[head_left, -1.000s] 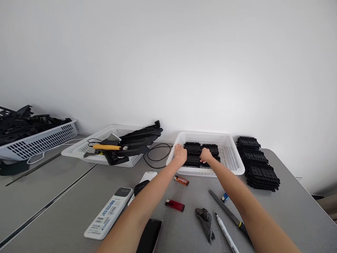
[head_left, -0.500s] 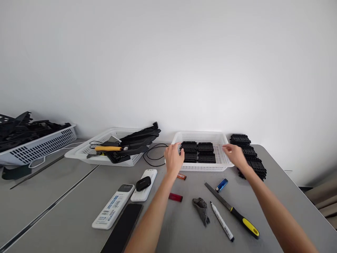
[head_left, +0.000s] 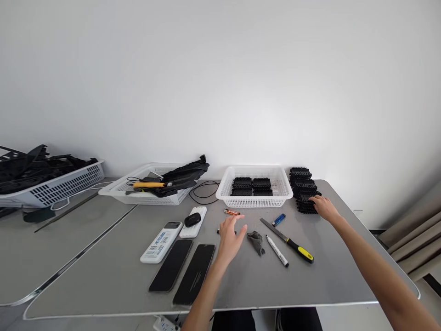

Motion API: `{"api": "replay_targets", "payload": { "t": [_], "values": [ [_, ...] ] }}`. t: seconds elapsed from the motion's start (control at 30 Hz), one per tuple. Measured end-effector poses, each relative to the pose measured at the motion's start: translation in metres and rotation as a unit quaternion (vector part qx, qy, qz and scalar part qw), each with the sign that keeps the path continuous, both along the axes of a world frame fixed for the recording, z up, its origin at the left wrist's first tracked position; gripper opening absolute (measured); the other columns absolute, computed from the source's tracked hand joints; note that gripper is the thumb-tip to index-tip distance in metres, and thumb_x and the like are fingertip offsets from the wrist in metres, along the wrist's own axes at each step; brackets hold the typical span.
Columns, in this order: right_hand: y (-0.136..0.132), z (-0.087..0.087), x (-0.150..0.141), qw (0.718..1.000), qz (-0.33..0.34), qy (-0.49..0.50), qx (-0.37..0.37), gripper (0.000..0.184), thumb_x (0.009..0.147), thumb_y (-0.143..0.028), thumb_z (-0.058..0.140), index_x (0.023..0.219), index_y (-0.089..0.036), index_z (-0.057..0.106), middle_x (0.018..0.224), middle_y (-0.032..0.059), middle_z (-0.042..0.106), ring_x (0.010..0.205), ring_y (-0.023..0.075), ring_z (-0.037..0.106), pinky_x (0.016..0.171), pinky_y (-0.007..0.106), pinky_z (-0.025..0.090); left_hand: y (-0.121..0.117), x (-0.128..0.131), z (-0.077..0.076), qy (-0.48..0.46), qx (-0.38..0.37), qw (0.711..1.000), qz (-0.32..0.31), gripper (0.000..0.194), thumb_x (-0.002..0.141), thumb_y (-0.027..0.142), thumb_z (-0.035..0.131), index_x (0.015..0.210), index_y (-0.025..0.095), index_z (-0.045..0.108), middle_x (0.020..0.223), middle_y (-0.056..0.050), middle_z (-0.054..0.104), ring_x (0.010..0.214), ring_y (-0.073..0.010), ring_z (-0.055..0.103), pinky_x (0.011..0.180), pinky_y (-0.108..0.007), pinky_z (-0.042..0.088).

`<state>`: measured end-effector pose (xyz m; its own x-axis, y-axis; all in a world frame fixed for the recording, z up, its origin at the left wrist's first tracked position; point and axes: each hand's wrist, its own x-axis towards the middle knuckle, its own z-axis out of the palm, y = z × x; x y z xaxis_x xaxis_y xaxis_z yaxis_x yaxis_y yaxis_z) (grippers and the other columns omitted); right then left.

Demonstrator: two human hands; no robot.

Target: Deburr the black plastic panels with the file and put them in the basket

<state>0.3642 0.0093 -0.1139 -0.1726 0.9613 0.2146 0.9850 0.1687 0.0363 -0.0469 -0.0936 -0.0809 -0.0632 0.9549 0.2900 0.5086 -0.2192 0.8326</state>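
My left hand (head_left: pixel 230 241) hovers over the table in front of the white basket (head_left: pixel 222 195), holding nothing, thumb and fingers apart. An orange lighter (head_left: pixel 232 212) lies just beyond its fingertips. Another small object under the hand is mostly hidden. At the right, my right hand (head_left: pixel 325 208) has its fingers closed on the edge of a black ribbed plastic part in the nearest stack (head_left: pixel 305 205). More black ribbed stacks (head_left: pixel 300 173) stand behind it. Inside the basket, similar black ribbed parts (head_left: pixel 242 186) sit in several stacks.
Around the middle lie a blue lighter (head_left: pixel 279 219), a file (head_left: pixel 292 245), a marker (head_left: pixel 277 251) and a grey cloth (head_left: pixel 256 242). Two phones (head_left: pixel 171 265) and two white power banks (head_left: pixel 161 242) lie left. A second white basket (head_left: pixel 119 189) holds long black parts and a yellow-handled tool.
My right hand has gone from the basket's right rim to the black stacks. My left hand has drawn back from the basket toward me. The view has pulled back, showing the table's front edge.
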Motion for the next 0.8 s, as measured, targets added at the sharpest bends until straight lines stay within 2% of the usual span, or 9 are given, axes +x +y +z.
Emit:
{"api": "replay_targets", "payload": {
  "t": [0.13, 0.23, 0.37, 0.43, 0.5, 0.57, 0.63, 0.73, 0.8],
  "values": [
    [-0.013, -0.001, -0.001, 0.999, -0.007, 0.002, 0.047, 0.038, 0.091, -0.006, 0.038, 0.117, -0.014, 0.065, 0.112, 0.0163, 0.066, 0.103, 0.027, 0.061, 0.088, 0.039, 0.041, -0.025, -0.002, 0.007, -0.017, -0.003, 0.999, -0.034, 0.025, 0.082, 0.035, 0.061, 0.104, 0.027, 0.067, 0.117, -0.008, 0.064, 0.118, -0.0309, 0.05, 0.106, -0.048, 0.033],
    [-0.034, 0.0, -0.011, 0.994, 0.001, 0.011, 0.111, 0.038, 0.093, -0.01, 0.038, 0.122, -0.014, 0.062, 0.116, 0.017, 0.063, 0.105, 0.0281, 0.058, 0.088, 0.04, 0.039, -0.039, -0.004, 0.009, -0.013, -0.005, 0.998, -0.065, 0.028, 0.084, 0.039, 0.058, 0.108, 0.025, 0.067, 0.117, -0.008, 0.065, 0.115, -0.0281, 0.055, 0.103, -0.046, 0.039],
    [-0.076, 0.008, -0.059, 0.96, 0.125, 0.042, 0.246, 0.033, 0.094, -0.014, 0.043, 0.118, -0.016, 0.065, 0.106, 0.0136, 0.064, 0.099, 0.0259, 0.056, 0.086, 0.039, 0.04, -0.044, 0.008, 0.01, -0.062, -0.032, 0.992, -0.102, 0.04, 0.087, 0.043, 0.055, 0.118, 0.02, 0.061, 0.11, -0.01, 0.067, 0.104, -0.0236, 0.063, 0.092, -0.039, 0.049],
    [-0.096, 0.015, -0.093, 0.94, 0.183, 0.055, 0.283, 0.031, 0.094, -0.013, 0.044, 0.116, -0.018, 0.066, 0.104, 0.0115, 0.064, 0.097, 0.0241, 0.055, 0.086, 0.039, 0.039, -0.041, 0.02, 0.011, -0.113, -0.067, 0.981, -0.142, 0.053, 0.089, 0.048, 0.051, 0.131, 0.018, 0.052, 0.111, -0.012, 0.066, 0.091, -0.0212, 0.067, 0.076, -0.033, 0.053],
    [-0.11, 0.023, -0.125, 0.924, 0.234, 0.063, 0.297, 0.03, 0.095, -0.013, 0.046, 0.115, -0.019, 0.066, 0.101, 0.0101, 0.063, 0.095, 0.0225, 0.054, 0.086, 0.038, 0.039, -0.033, 0.034, 0.012, -0.158, -0.085, 0.968, -0.174, 0.062, 0.089, 0.053, 0.049, 0.139, 0.017, 0.043, 0.116, -0.015, 0.064, 0.083, -0.02, 0.068, 0.061, -0.029, 0.052],
    [-0.116, 0.03, -0.149, 0.913, 0.264, 0.067, 0.303, 0.029, 0.095, -0.013, 0.047, 0.116, -0.02, 0.066, 0.101, 0.0093, 0.063, 0.094, 0.0219, 0.053, 0.086, 0.038, 0.038, -0.023, 0.044, 0.013, -0.198, -0.079, 0.956, -0.201, 0.062, 0.088, 0.056, 0.05, 0.136, 0.016, 0.048, 0.115, -0.015, 0.064, 0.078, -0.02, 0.069, 0.056, -0.028, 0.052],
    [-0.116, 0.032, -0.164, 0.909, 0.274, 0.073, 0.306, 0.03, 0.095, -0.013, 0.047, 0.117, -0.02, 0.066, 0.099, 0.0092, 0.062, 0.093, 0.0215, 0.053, 0.085, 0.037, 0.039, -0.012, 0.049, 0.014, -0.233, -0.071, 0.941, -0.233, 0.057, 0.087, 0.058, 0.052, 0.122, 0.014, 0.057, 0.114, -0.015, 0.064, 0.076, -0.021, 0.07, 0.053, -0.028, 0.052],
    [-0.107, 0.028, -0.172, 0.913, 0.272, 0.079, 0.293, 0.033, 0.096, -0.013, 0.045, 0.121, -0.021, 0.065, 0.099, 0.009, 0.062, 0.091, 0.0213, 0.053, 0.083, 0.037, 0.04, 0.005, 0.049, 0.012, -0.242, -0.065, 0.931, -0.265, 0.05, 0.083, 0.055, 0.059, 0.11, 0.013, 0.061, 0.11, -0.014, 0.066, 0.075, -0.0224, 0.072, 0.055, -0.029, 0.055],
    [-0.098, 0.022, -0.171, 0.92, 0.26, 0.085, 0.282, 0.038, 0.096, -0.016, 0.045, 0.132, -0.02, 0.058, 0.104, 0.0107, 0.061, 0.096, 0.0231, 0.052, 0.087, 0.038, 0.041, 0.017, 0.044, 0.009, -0.242, -0.061, 0.933, -0.258, 0.046, 0.082, 0.053, 0.062, 0.106, 0.013, 0.061, 0.108, -0.013, 0.067, 0.074, -0.0224, 0.072, 0.058, -0.031, 0.057]
  ]
}}
